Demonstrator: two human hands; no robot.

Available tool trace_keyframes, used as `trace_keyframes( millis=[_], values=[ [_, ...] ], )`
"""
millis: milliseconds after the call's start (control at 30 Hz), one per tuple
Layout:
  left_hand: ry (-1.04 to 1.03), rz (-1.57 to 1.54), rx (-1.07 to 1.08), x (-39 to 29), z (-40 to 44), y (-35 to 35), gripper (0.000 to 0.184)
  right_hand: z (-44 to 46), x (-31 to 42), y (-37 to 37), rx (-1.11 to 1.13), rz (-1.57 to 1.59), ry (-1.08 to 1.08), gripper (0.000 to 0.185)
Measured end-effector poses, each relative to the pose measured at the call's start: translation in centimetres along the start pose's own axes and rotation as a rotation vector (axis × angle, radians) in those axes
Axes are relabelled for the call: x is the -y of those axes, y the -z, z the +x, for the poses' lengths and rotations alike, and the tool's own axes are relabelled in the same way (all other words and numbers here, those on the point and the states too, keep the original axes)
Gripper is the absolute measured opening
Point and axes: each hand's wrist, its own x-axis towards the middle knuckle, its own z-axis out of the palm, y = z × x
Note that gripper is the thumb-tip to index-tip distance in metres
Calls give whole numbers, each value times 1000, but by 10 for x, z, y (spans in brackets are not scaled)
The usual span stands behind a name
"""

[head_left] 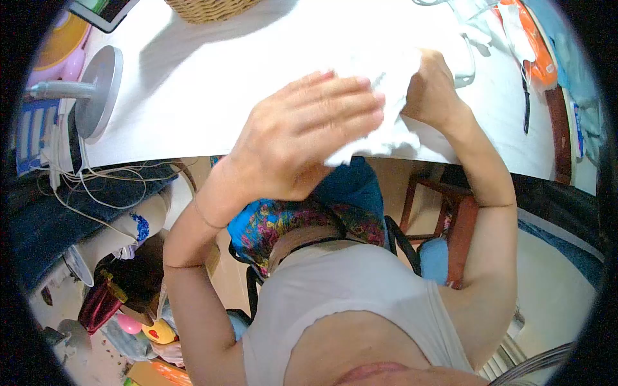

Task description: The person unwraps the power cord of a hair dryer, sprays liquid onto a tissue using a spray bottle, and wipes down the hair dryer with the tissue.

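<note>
A crumpled white cloth point(391, 141) is between my hands, over the front part of the white-covered table point(212, 109). My right hand point(438, 93) is closed, its fingers curled round the right side of the cloth; the fingertips are turned away from view. My left hand point(306, 128) is held flat with its fingers stretched out towards the cloth. Its fingertips overlap the cloth's left part, but I cannot tell how firmly they touch it. Against the white tabletop the upper edge of the cloth is hard to make out.
A wicker basket point(209, 8) stands at the back. On the left are a grey round-based stand point(106, 93), a tablet point(106, 13) and tangled white cables point(84, 174). To the right lie a black-handled tool point(526, 106) and an orange packet point(543, 58). A wooden stool point(460, 238) is below.
</note>
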Motion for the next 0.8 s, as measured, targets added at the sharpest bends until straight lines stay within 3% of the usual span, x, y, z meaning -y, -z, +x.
trace_keyframes(
  millis=[67,167,233,300,333,367,433,500,700,800],
  values=[
    [-49,-20,-7,-1,-4,-2,32,0,2,1,26,0,1,30],
    [-29,49,32,19,3,8,47,7,5,9,71,-85,47,33],
    [-2,64,-66,50,13,14,36,8,9,9,80,-104,59,37],
    [114,18,-30,60,28,20,27,8,6,2,54,-70,39,42],
    [126,-22,146,61,33,33,32,7,6,-1,25,-63,26,43],
    [138,-62,324,63,36,50,49,7,8,0,43,-64,14,44],
    [100,-9,296,64,34,46,54,7,9,3,74,-64,-18,44],
    [-1,165,-117,56,15,9,36,3,6,2,35,-65,38,44],
    [-41,51,64,-5,-11,5,36,1,6,1,12,-11,20,38],
    [-26,78,113,1,-6,9,49,2,3,3,77,-47,27,26]
  ],
)
